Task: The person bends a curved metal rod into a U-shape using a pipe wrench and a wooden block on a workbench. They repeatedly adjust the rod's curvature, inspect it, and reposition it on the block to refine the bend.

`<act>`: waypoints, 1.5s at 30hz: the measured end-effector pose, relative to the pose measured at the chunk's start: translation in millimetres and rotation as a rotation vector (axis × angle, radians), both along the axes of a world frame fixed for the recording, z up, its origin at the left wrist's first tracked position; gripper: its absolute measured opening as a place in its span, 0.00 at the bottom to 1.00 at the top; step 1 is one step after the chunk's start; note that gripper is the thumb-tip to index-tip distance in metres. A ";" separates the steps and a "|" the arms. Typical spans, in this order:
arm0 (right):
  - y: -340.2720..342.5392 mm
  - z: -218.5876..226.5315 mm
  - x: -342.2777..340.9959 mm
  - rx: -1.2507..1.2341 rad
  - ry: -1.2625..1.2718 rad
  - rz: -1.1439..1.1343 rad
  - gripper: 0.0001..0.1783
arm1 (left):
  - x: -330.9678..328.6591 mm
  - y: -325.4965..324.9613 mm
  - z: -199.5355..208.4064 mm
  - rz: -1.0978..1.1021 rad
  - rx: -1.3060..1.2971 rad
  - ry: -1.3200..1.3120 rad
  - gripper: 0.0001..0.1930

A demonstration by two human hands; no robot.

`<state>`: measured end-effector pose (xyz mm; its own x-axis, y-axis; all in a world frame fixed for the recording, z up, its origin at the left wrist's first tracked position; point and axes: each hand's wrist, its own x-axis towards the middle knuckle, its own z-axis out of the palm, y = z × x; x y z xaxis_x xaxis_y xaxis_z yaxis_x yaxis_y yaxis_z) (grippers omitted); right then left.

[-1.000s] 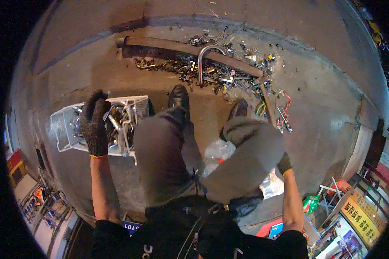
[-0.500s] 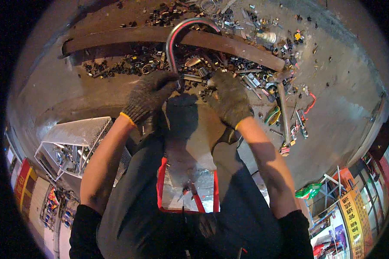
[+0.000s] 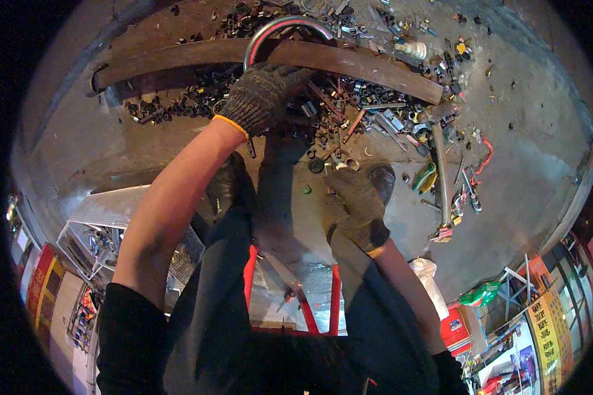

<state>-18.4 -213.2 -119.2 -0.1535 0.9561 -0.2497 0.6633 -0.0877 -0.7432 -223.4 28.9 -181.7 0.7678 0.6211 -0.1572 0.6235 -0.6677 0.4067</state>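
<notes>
A bent metal tube [image 3: 255,41] with a red stripe arches over the rusty bar on the ground. My left hand [image 3: 260,95], in a dark knitted glove with a yellow cuff edge, is closed around its lower left end. The glove hides that end and most of the fingertips. Farther right and nearer to me, my gloved right hand [image 3: 356,205] hovers beside my right shoe [image 3: 382,181], fingers loosely bent and somewhat blurred. Nothing shows in it. Just beyond lie small metal rings and a dark round piece [image 3: 316,165].
A long curved rusty bar [image 3: 171,62] crosses the pile of small metal parts [image 3: 369,95]. To the right lie a wooden-handled hammer [image 3: 440,171], pliers [image 3: 473,191] and a red strap [image 3: 486,158]. At left stands a white mesh rack [image 3: 105,207]; a red-framed stool [image 3: 335,299] is between my legs.
My left hand has moved away from me, and the bent tube has shifted slightly up and left. My right hand has drawn back toward my right knee, away from the pile.
</notes>
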 end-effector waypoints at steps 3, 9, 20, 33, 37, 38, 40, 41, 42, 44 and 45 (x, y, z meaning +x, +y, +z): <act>-24.9 -0.8 5.8 -0.021 -0.061 -0.093 0.18 | 4.3 13.6 -3.6 0.023 -0.151 0.235 0.34; -41.3 -7.9 8.2 0.047 -0.146 -0.165 0.15 | 18.8 36.5 -18.4 0.149 -0.023 0.054 0.32; 18.6 -20.9 10.0 0.031 -0.175 -0.100 0.17 | 10.8 -72.6 -8.8 0.191 -0.098 -0.058 0.28; 67.5 -44.1 25.8 0.230 -0.307 0.081 0.23 | -31.0 -127.2 19.6 0.089 -0.292 -0.102 0.26; 56.4 -42.0 29.2 0.028 -0.196 -0.013 0.20 | -37.8 -127.4 24.8 0.106 -0.357 -0.113 0.26; 64.3 -42.6 32.5 -0.010 -0.175 -0.065 0.20 | -39.6 -127.7 25.7 0.109 -0.375 -0.110 0.27; 88.6 -43.7 40.7 0.001 -0.187 -0.143 0.18 | -41.1 -128.1 25.5 0.119 -0.392 -0.103 0.30; 103.9 -45.6 43.8 0.047 -0.219 -0.168 0.17 | -41.3 -128.8 24.9 0.115 -0.396 -0.112 0.29; 118.6 -47.7 45.4 0.061 -0.267 -0.210 0.16 | -41.3 -129.1 23.9 0.115 -0.384 -0.122 0.28; 139.1 -50.0 48.1 0.044 -0.421 -0.133 0.15 | -41.9 -129.8 22.3 0.115 -0.382 -0.149 0.27; 143.4 -50.1 49.4 0.006 -0.488 -0.103 0.14 | -43.0 -130.2 22.2 0.116 -0.390 -0.169 0.27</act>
<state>30.9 -69.8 -169.3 0.0748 0.9617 -0.2639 0.9219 -0.1676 -0.3494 -266.5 -101.3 -159.6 0.7317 0.6235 -0.2755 0.5884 -0.3736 0.7171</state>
